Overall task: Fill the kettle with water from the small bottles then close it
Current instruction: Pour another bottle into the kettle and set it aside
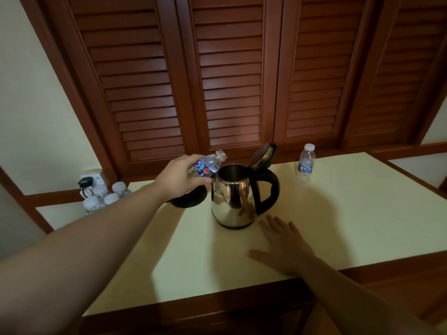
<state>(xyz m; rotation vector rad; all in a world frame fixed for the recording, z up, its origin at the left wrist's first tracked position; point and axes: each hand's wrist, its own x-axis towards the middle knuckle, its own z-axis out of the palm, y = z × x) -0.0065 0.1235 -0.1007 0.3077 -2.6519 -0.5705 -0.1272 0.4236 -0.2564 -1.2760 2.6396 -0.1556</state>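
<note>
A steel kettle (233, 199) with a black handle stands on the cream table (338, 226), its lid (262, 154) hinged up and open. My left hand (180, 177) grips a small uncapped water bottle (209, 165), tilted with its neck pointing right, just left of the kettle's mouth and slightly above it. My right hand (284, 243) lies flat on the table, fingers spread, in front of the kettle and to its right. A second small bottle (306, 163), capped, stands upright at the back right.
The black kettle base (187, 200) sits left of the kettle, partly hidden by my left hand. Several capped bottles (105, 195) stand on a lower ledge at the left beside a wall socket. Louvred wooden doors rise behind the table.
</note>
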